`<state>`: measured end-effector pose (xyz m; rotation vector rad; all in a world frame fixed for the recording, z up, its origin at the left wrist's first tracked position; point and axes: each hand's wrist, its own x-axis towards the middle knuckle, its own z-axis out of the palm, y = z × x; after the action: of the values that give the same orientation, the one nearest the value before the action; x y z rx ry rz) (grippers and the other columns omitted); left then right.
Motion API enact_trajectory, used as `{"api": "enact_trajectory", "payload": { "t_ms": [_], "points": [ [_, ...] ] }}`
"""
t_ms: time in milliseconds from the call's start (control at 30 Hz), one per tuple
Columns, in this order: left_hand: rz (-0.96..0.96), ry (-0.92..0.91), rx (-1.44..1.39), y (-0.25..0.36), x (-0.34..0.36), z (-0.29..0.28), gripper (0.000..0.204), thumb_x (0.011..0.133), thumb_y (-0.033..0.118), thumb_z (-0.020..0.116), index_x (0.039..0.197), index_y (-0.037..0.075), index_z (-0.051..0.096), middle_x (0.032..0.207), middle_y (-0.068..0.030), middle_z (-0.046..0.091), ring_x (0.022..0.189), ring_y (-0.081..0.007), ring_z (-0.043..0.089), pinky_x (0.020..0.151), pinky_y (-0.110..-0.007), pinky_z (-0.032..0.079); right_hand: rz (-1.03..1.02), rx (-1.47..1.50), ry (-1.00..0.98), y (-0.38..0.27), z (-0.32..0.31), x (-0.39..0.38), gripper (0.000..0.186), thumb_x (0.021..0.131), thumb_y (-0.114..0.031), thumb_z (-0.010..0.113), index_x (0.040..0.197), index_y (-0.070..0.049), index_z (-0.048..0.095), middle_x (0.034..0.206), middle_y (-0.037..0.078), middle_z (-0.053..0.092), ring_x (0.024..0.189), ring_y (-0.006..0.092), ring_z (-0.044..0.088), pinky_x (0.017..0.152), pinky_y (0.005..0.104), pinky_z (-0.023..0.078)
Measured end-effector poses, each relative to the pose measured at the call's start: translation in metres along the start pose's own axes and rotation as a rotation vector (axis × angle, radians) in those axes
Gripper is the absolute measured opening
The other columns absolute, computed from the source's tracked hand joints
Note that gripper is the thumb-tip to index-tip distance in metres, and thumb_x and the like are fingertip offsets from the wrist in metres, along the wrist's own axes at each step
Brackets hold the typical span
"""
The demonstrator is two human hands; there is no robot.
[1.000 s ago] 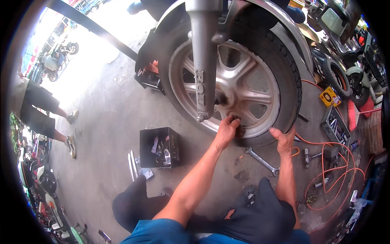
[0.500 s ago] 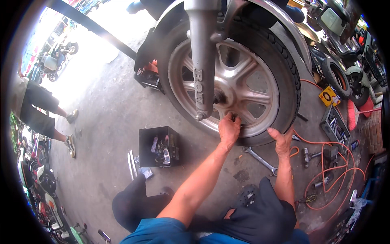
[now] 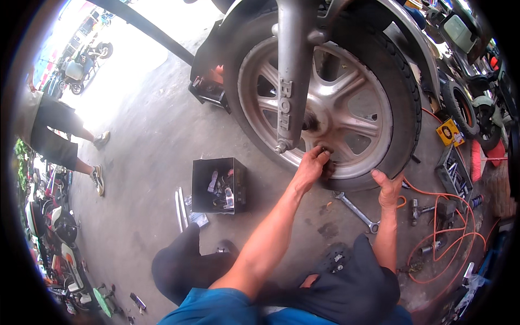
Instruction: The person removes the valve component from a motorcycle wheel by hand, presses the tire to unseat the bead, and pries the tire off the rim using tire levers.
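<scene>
A silver spoked wheel [image 3: 357, 125] with a black tire [image 3: 405, 89] stands behind a grey fork leg [image 3: 292, 54]. My left hand [image 3: 313, 165] is closed at the lower rim below the hub [image 3: 317, 116], fingertips pinching at something small that they hide. My right hand [image 3: 387, 189] grips the tire's lower right edge, thumb on its sidewall. An open-end wrench [image 3: 355, 211] lies on the floor below the wheel, between my forearms. A dark box [image 3: 216, 197] of small parts sits left of my left forearm.
A person's leg [image 3: 54, 146] stands at left. Parked scooters [image 3: 59, 233] line the left edge. At right lie an orange hose [image 3: 433, 238], a toolbox [image 3: 455, 173], a loose tire [image 3: 460, 108] and a yellow box [image 3: 448, 131]. A metal bar [image 3: 151, 30] slants across the top left.
The whole view has shifted, the wheel now a little higher and further right in the picture. My left fingers have moved slightly at the rim; my right hand stays on the tire.
</scene>
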<state>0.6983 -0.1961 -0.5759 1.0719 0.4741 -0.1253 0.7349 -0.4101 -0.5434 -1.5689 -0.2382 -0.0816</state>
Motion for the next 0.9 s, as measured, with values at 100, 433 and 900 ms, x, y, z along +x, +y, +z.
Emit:
{"api": "enact_trajectory", "payload": {
  "t_ms": [100,433,900],
  "points": [
    [0.202,0.148,0.430,-0.005,0.012,-0.004,0.023,0.092,0.021,0.059,0.090,-0.002,0.065,0.068,-0.0069,0.063,0.060,-0.0154,0.058,0.059,-0.033,0.046,0.000,0.023,0.006,0.005,0.001,-0.003,0.081,0.066,-0.020,0.077,0.135,0.001,0.039,0.128,0.010,0.048,0.119,0.0231,0.045,0.105,0.0343,0.032],
    [0.540,0.452,0.669,-0.042,0.033,0.015,0.019,0.085,0.018,0.063,0.091,0.000,0.063,0.078,-0.0204,0.067,0.074,-0.0381,0.065,0.068,-0.046,0.048,0.038,-0.041,0.007,-0.002,-0.001,-0.001,0.081,0.068,-0.021,0.075,0.136,0.001,0.038,0.130,0.012,0.049,0.120,0.0230,0.046,0.106,0.0340,0.031],
    [0.254,0.237,0.402,-0.007,0.011,0.003,0.019,0.088,0.016,0.064,0.089,-0.003,0.066,0.069,-0.0059,0.062,0.062,-0.0124,0.054,0.057,-0.030,0.043,0.071,0.009,-0.025,-0.003,0.002,-0.003,0.090,0.064,-0.026,0.078,0.139,0.000,0.036,0.131,0.013,0.049,0.121,0.0241,0.046,0.105,0.0359,0.033]
  ]
}}
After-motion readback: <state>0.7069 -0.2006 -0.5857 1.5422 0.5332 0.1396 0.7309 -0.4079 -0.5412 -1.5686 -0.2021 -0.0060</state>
